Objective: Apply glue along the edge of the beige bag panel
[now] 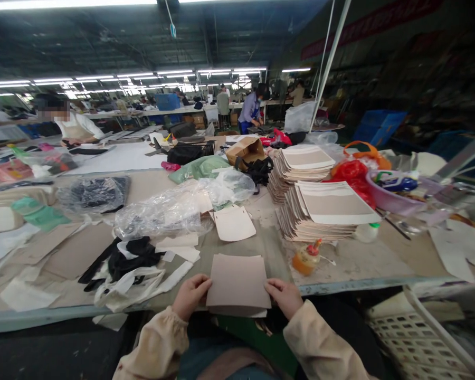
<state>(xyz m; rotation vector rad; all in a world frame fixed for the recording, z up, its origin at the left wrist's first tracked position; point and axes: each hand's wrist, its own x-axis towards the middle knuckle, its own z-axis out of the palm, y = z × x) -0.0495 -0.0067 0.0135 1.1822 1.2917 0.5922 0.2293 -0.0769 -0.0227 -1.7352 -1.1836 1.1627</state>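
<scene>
**Tan sheets held at the tabletop edge**

Tan, matte and stiff-looking, a small stack of flat sheets (238,282) lies at the near edge of the tabletop (364,264), its lower end hanging just over the rim. The left hand (190,295) pinches its left side and the right hand (285,296) its right side, both closed on the sheets, apart from each other.

The overhang looks like the weak point: if either grip loosens, the bottom sheets may slide off toward the lap, and uneven pressure could fan the stack out of line. An orange glue bottle (306,257) stands near the right hand; a careless elbow could tip it.

Further back, two tall stacks of cream-and-tan panels (324,208) lean in steps. Crinkled clear plastic (162,211) and soft black fabric scraps (130,258) lie to the left.
</scene>
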